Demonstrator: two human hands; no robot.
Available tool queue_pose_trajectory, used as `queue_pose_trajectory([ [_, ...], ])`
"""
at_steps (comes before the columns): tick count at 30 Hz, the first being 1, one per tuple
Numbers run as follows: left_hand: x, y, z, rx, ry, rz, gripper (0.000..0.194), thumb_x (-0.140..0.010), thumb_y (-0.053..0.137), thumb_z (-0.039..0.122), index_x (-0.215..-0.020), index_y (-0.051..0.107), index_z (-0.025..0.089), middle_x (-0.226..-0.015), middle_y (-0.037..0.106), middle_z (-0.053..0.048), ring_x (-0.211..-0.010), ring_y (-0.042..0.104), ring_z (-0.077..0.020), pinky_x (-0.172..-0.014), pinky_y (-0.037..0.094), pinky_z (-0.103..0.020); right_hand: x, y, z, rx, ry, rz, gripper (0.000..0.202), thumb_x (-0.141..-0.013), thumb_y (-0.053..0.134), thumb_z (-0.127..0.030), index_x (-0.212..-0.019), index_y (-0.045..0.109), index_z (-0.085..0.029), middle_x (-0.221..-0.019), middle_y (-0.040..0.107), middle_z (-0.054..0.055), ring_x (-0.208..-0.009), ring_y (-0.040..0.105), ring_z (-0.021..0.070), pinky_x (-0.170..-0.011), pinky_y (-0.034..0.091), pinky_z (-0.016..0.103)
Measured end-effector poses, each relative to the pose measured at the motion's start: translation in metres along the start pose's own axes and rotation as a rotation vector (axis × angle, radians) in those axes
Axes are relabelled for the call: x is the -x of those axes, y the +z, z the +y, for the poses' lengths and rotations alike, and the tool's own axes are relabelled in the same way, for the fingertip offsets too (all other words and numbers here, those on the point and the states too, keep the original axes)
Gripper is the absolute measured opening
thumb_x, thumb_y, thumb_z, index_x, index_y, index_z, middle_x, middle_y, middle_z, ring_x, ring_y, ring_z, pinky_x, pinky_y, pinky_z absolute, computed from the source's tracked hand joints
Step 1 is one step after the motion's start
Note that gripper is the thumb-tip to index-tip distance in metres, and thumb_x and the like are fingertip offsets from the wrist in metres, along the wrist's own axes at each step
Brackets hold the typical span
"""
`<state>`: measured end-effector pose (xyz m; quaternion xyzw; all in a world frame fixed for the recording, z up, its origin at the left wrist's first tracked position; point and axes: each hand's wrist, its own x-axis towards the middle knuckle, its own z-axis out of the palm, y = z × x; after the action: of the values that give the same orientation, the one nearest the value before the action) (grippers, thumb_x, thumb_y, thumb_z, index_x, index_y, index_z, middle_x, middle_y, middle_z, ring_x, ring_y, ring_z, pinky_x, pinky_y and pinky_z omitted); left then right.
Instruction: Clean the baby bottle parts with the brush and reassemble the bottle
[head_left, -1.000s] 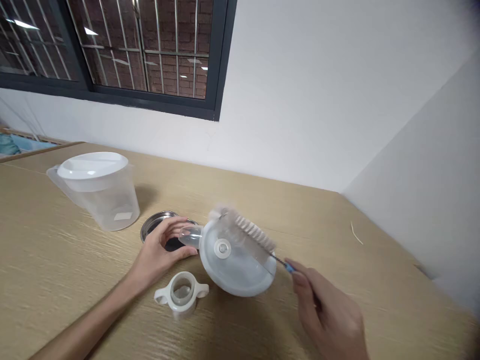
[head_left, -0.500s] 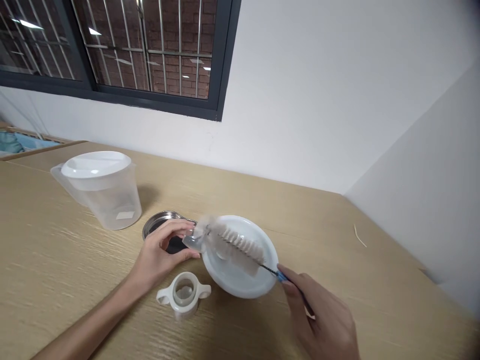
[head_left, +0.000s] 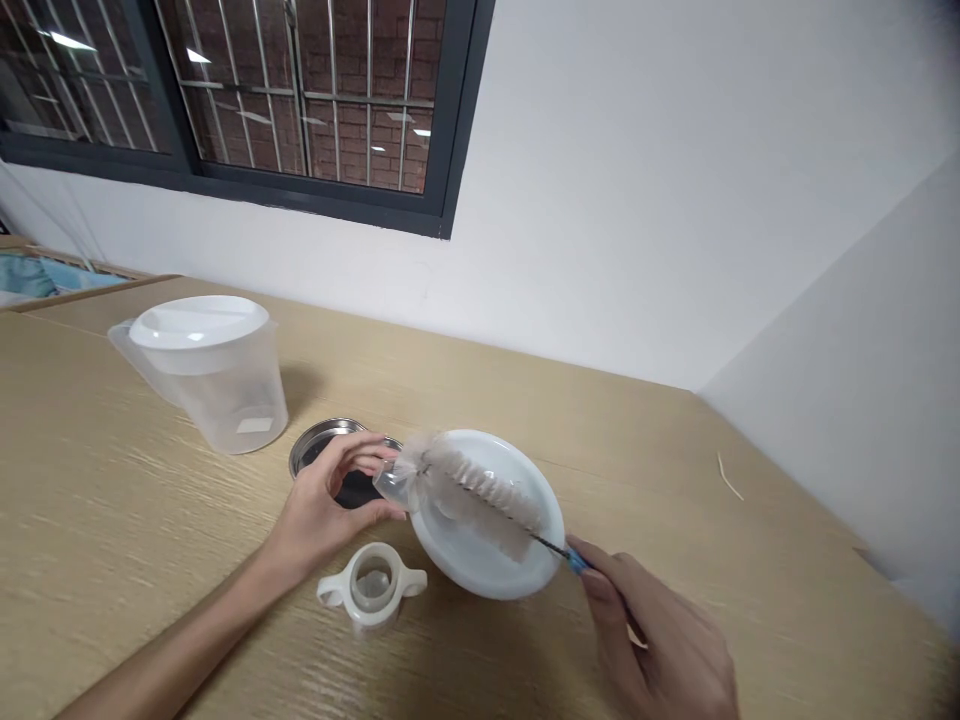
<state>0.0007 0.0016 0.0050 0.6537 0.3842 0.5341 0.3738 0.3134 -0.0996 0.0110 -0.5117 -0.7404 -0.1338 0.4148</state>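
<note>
My left hand (head_left: 330,495) is closed around a small clear plastic bottle (head_left: 391,488), tilted over the left rim of a white bowl (head_left: 551,530). In my right hand (head_left: 652,620) is a bottle brush (head_left: 480,500) with a blue handle, a twisted wire stem and pale bristles. The brush lies slantwise above the bowl, its fluffy tip at the bottle's mouth. How far the tip reaches inside cannot be made out. Just below my left hand, a white ring with two handles (head_left: 373,585) stands on the table.
Behind my left hand lies a shiny metal tray (head_left: 315,437), partly hidden. A clear pitcher with a white lid (head_left: 217,375) stands at the left. A thin pale strip (head_left: 729,477) lies on the wooden table (head_left: 637,450) at the right. A wall and barred window are behind.
The whole view has shifted slightly. My right hand and the brush have moved a little to the right, and the brush tip, blurred before, is somewhat sharper. Both hands keep their holds.
</note>
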Motion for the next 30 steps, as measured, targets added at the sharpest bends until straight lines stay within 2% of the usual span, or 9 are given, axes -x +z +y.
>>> queue_pose_trajectory([
  [6,-0.002,0.002,-0.001,0.073,-0.026,-0.017,0.070,-0.064,0.094,0.024,-0.124,0.058,0.028,-0.117,0.075,-0.004,-0.106,0.071,-0.0199,-0.097,0.059,-0.038,-0.005,-0.002,0.009,0.073,-0.031,-0.007,0.020,-0.101,0.052,-0.020,-0.111,0.068,-0.015,-0.074,0.070,0.001,-0.048,0.058,0.0087,-0.050,0.045,0.021],
  [11,-0.002,0.004,0.004,0.078,-0.098,-0.007,0.063,-0.063,0.094,0.025,-0.117,0.060,0.025,-0.116,0.073,-0.004,-0.111,0.069,-0.0205,-0.105,0.056,-0.041,-0.003,-0.003,0.001,0.049,-0.018,0.021,0.022,-0.101,0.051,-0.022,-0.110,0.069,-0.014,-0.067,0.065,0.000,-0.046,0.056,0.0092,-0.048,0.044,0.021],
  [14,-0.002,0.006,0.006,0.142,-0.129,0.001,0.054,-0.065,0.092,0.025,-0.109,0.060,0.023,-0.104,0.071,-0.003,-0.106,0.071,-0.0199,-0.100,0.060,-0.039,-0.002,-0.001,-0.002,-0.015,-0.104,-0.035,0.022,-0.100,0.051,-0.020,-0.111,0.069,-0.014,-0.071,0.068,0.002,-0.053,0.062,0.0100,-0.051,0.047,0.020],
  [17,-0.003,0.006,0.004,0.173,-0.143,0.012,0.052,-0.068,0.088,0.023,-0.109,0.058,0.022,-0.103,0.067,-0.002,-0.102,0.072,-0.0198,-0.095,0.062,-0.038,-0.004,0.000,0.000,0.014,-0.073,-0.039,0.021,-0.100,0.052,-0.021,-0.110,0.069,-0.014,-0.071,0.070,0.001,-0.052,0.063,0.0102,-0.053,0.049,0.020],
  [23,-0.003,0.003,0.004,-0.011,-0.094,-0.042,0.050,-0.072,0.082,0.022,-0.115,0.058,0.024,-0.114,0.067,-0.007,-0.109,0.068,-0.0213,-0.091,0.059,-0.036,-0.003,-0.004,0.000,0.090,0.053,0.020,0.024,-0.103,0.047,-0.025,-0.109,0.069,-0.016,-0.067,0.066,0.000,-0.045,0.057,0.0099,-0.049,0.046,0.022],
  [28,-0.002,0.001,0.005,-0.157,-0.074,-0.057,0.050,-0.074,0.081,0.022,-0.119,0.058,0.026,-0.118,0.068,-0.007,-0.104,0.068,-0.0214,-0.084,0.055,-0.034,-0.003,0.000,-0.002,-0.003,-0.086,-0.057,0.022,-0.101,0.051,-0.022,-0.113,0.068,-0.014,-0.070,0.068,0.001,-0.052,0.062,0.0096,-0.051,0.048,0.019],
  [30,-0.002,0.001,0.006,-0.183,-0.065,-0.065,0.050,-0.075,0.080,0.022,-0.120,0.057,0.027,-0.120,0.069,-0.007,-0.107,0.068,-0.0220,-0.085,0.054,-0.034,-0.003,0.001,-0.001,0.013,-0.073,-0.055,0.022,-0.101,0.052,-0.021,-0.112,0.068,-0.015,-0.071,0.069,0.001,-0.052,0.062,0.0096,-0.052,0.048,0.020],
])
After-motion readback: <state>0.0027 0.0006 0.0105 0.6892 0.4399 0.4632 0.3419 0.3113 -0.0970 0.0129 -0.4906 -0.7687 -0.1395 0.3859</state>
